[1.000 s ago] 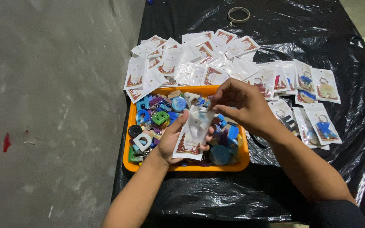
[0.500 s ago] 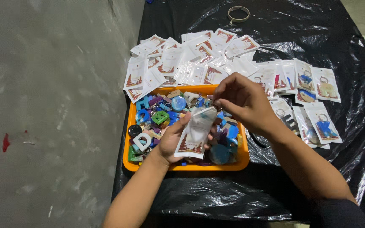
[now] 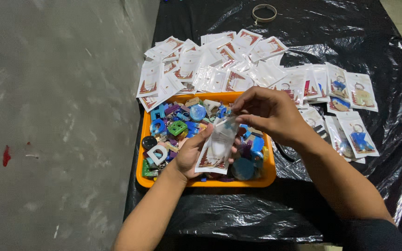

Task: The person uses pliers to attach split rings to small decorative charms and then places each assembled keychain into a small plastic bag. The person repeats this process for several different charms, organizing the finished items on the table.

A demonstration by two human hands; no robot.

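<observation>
Over the orange plastic tray (image 3: 143, 174) of colourful keychains, the left hand (image 3: 192, 153) grasps a small clear plastic pouch (image 3: 218, 146) while the right hand (image 3: 268, 114), at two o'clock, pinches its top edge.

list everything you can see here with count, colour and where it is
orange tray: one, orange, on the black sheet in front of the person
keychain charms: many, mostly blue, purple, green and white letters and shapes, loose in the tray
empty pouches: a large pile, clear with white and red card, behind the tray
filled pouches: roughly a dozen, each with a charm inside, laid right of the tray
black plastic sheet: one, glossy black, under everything
tape roll: one, tan, far edge of the sheet
floor: grey concrete with a red mark, left of the sheet
pouch in hand: one, clear and white, over the tray
left hand: holds the pouch from below
right hand: fingertips pinch the pouch's top edge
</observation>
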